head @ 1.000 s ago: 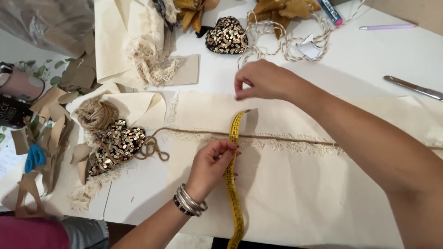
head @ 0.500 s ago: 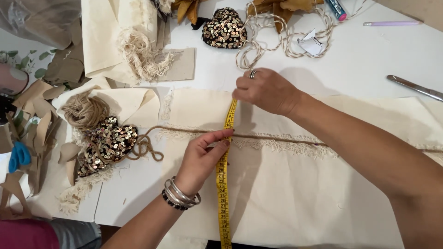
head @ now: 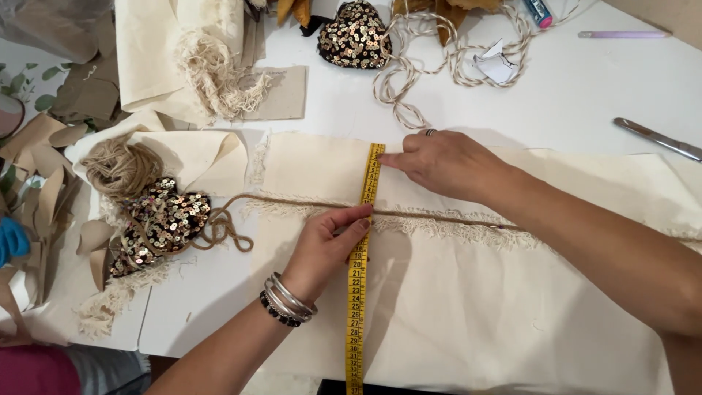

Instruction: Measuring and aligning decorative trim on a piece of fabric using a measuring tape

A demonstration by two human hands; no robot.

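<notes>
A yellow tape measure [head: 357, 292] lies straight across cream fabric [head: 512, 307], running from the cloth's far edge toward me. My right hand [head: 446, 162], with a ring, pins the tape's far end at that edge with its fingertips. My left hand [head: 329, 245], with bracelets on the wrist, presses the tape with the thumb where a brown jute cord [head: 292, 201] and a frayed fringe cross the fabric.
A sequined heart [head: 157, 223] and a ball of jute twine [head: 121, 164] lie left. Another sequined heart [head: 356, 35], looped two-tone string [head: 431, 51], a purple pen [head: 621, 34] and a metal tool [head: 658, 139] sit at the back and right. Paper scraps [head: 44, 146] crowd the left edge.
The tape measure now lies straight and flat across the fabric. My right hand has settled on its far end; my left thumb has moved onto the tape at the cord.
</notes>
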